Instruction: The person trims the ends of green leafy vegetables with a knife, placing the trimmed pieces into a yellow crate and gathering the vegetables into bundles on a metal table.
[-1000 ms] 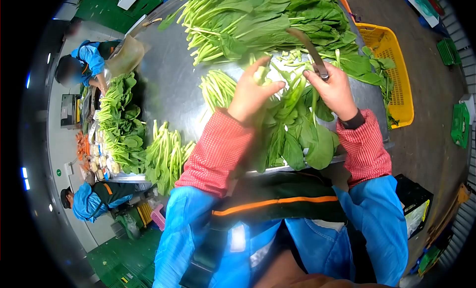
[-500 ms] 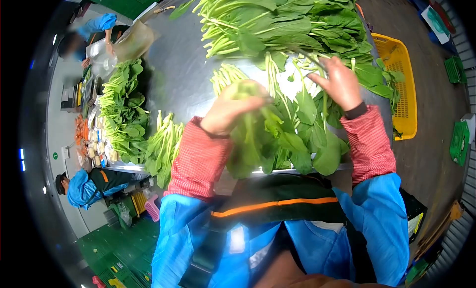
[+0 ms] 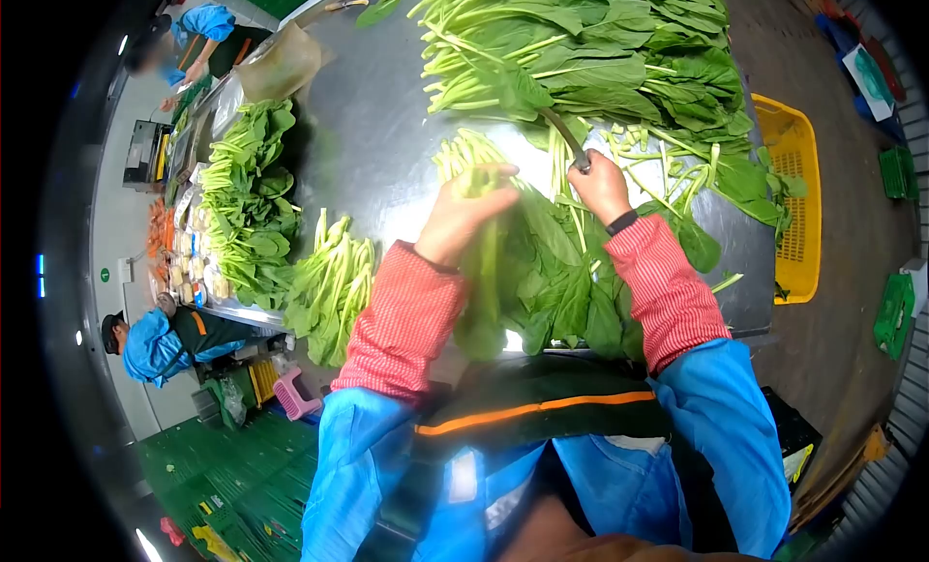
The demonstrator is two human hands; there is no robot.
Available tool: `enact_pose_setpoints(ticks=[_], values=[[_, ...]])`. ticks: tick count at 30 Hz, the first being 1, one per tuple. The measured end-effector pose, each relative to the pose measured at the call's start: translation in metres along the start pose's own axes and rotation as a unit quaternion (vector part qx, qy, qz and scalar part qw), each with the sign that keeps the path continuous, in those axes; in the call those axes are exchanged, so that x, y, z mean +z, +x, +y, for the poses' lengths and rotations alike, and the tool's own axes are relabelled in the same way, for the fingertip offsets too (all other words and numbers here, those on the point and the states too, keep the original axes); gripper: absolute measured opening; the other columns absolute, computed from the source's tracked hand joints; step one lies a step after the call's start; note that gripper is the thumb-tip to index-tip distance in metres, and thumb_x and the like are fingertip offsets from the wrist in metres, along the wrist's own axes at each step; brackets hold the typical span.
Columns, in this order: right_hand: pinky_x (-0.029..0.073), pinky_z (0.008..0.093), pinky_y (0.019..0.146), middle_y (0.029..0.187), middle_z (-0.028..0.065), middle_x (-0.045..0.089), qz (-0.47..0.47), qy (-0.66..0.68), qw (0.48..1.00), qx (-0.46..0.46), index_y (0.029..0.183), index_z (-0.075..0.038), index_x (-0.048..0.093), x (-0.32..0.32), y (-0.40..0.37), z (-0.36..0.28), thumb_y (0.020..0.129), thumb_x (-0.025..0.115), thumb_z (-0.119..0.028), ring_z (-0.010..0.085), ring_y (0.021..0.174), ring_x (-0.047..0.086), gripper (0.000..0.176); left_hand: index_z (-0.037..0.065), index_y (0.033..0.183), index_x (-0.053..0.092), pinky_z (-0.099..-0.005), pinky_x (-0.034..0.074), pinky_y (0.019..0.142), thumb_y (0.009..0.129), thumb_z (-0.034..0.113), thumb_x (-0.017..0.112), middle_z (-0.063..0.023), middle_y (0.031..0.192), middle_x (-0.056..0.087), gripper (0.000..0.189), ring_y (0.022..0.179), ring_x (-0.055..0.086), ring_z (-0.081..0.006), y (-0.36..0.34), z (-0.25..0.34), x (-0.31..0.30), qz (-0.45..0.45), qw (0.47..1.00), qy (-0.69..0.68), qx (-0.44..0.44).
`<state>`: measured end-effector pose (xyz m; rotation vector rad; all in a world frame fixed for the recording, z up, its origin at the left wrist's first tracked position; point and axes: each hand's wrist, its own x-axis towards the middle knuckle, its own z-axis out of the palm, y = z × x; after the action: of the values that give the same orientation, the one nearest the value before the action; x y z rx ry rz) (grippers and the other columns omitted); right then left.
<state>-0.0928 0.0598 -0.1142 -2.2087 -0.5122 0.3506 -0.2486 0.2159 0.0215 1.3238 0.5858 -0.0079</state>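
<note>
My left hand (image 3: 457, 217) is closed around a stalk bunch of leafy greens (image 3: 487, 291), its leaves hanging blurred toward the table's near edge. My right hand (image 3: 602, 187) grips the handle of a knife (image 3: 564, 134) whose dark curved blade points up and left, toward the big pile. Loose leafy greens (image 3: 571, 296) lie between and below both hands. Just beyond my left hand sits a small row of pale stalks (image 3: 470, 148). Cut stem pieces (image 3: 629, 136) are scattered to the right of the knife.
A large pile of greens (image 3: 600, 54) covers the far side of the metal table (image 3: 363, 146). More bunches (image 3: 329, 286) line its left side. A yellow crate (image 3: 801, 214) stands at right. Two co-workers in blue, one a person (image 3: 155, 347) at lower left, are beyond the table.
My right hand has moved left and slightly down with the knife, whose blade now shows plainly. My left hand has shifted slightly right and stays on the blurred greens.
</note>
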Motion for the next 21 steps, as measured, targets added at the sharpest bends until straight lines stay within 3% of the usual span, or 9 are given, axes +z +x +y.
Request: enact_pose_setpoints(ticks=[4,5,7,8,11,13,17,18,21], values=[[0.051,0.0463,0.071,0.08,0.0228,0.065,-0.005,-0.024,1.0,0.014,0.099,0.001,0.061,-0.007,-0.007,-0.005,0.079,0.065,-0.031,0.0394,0.077,0.064,0.038,0.003,0.109,0.064,-0.0224,0.047,0.07,0.08,0.007,0.07,0.0013,0.084,0.061,0.029,0.076,0.057,-0.0075,0.026,-0.011,0.023,0.039,0.998,0.031,0.032],[0.051,0.0456,0.075,0.093,0.0215,0.066,-0.033,-0.094,0.995,0.028,0.105,0.0,0.059,-0.001,-0.004,-0.002,0.08,0.067,-0.036,0.0378,0.085,0.064,0.045,0.003,0.109,0.064,-0.0223,0.046,0.07,0.08,0.007,0.07,0.0014,0.084,0.061,0.03,0.076,0.056,-0.0074,0.028,-0.009,0.029,0.032,0.999,0.026,0.022],[0.051,0.0453,0.079,0.103,0.0217,0.062,-0.089,-0.127,0.987,0.046,0.107,0.0,0.059,0.013,0.0,0.006,0.079,0.067,-0.036,0.0371,0.093,0.063,0.046,0.004,0.109,0.064,-0.022,0.046,0.07,0.08,0.007,0.07,0.0017,0.084,0.061,0.03,0.076,0.056,-0.0074,0.029,-0.008,0.041,0.018,1.0,0.019,-0.004],[0.051,0.0454,0.081,0.107,0.0209,0.06,-0.075,-0.131,0.988,0.036,0.107,-0.001,0.06,0.024,0.002,0.014,0.079,0.066,-0.034,0.0367,0.096,0.062,0.044,0.003,0.109,0.064,-0.022,0.046,0.069,0.079,0.008,0.07,0.0018,0.084,0.061,0.031,0.074,0.056,-0.0071,0.036,-0.016,0.041,0.026,0.998,0.053,0.012],[0.051,0.0442,0.077,0.09,0.0204,0.066,-0.047,0.032,0.997,0.05,0.102,0.001,0.061,0.008,-0.001,-0.001,0.077,0.064,-0.024,0.0362,0.085,0.065,0.036,0.003,0.11,0.064,-0.0224,0.047,0.068,0.079,0.006,0.07,0.0013,0.084,0.061,0.032,0.073,0.056,-0.007,0.041,-0.018,0.044,0.052,0.996,0.067,0.015],[0.052,0.0423,0.072,0.083,0.0205,0.067,0.0,0.09,0.996,0.009,0.1,0.001,0.061,-0.01,-0.013,-0.012,0.076,0.063,-0.02,0.0366,0.079,0.066,0.032,0.002,0.114,0.062,-0.0236,0.048,0.069,0.08,0.004,0.07,0.0,0.087,0.063,0.035,0.073,0.058,-0.008,0.053,-0.028,0.037,0.065,0.995,0.062,0.033],[0.047,0.0326,0.061,0.069,0.0114,0.059,0.018,0.174,0.984,-0.042,0.09,0.002,0.056,-0.044,-0.051,-0.041,0.077,0.064,-0.015,0.0197,0.062,0.057,0.023,0.001,0.116,0.06,-0.0241,0.049,0.071,0.081,0.005,0.07,-0.0005,0.092,0.065,0.036,0.075,0.059,-0.0088,0.066,-0.041,0.047,0.059,0.995,0.005,0.083],[0.049,0.036,0.062,0.073,0.0138,0.062,0.004,0.147,0.988,-0.037,0.097,0.0,0.06,-0.052,-0.058,-0.044,0.078,0.067,-0.022,0.0271,0.064,0.062,0.029,0.001,0.115,0.06,-0.024,0.049,0.071,0.082,0.006,0.07,-0.0004,0.092,0.065,0.036,0.076,0.059,-0.0087,0.064,-0.037,0.054,0.043,0.995,0.003,0.094],[0.049,0.0352,0.062,0.074,0.0126,0.062,0.007,0.162,0.985,-0.058,0.096,-0.001,0.061,-0.064,-0.069,-0.031,0.08,0.068,-0.024,0.0269,0.063,0.061,0.029,0.002,0.114,0.061,-0.0232,0.048,0.073,0.083,0.008,0.07,-0.0001,0.093,0.065,0.033,0.079,0.059,-0.0082,0.052,-0.018,0.064,0.027,0.994,0.045,0.095]])
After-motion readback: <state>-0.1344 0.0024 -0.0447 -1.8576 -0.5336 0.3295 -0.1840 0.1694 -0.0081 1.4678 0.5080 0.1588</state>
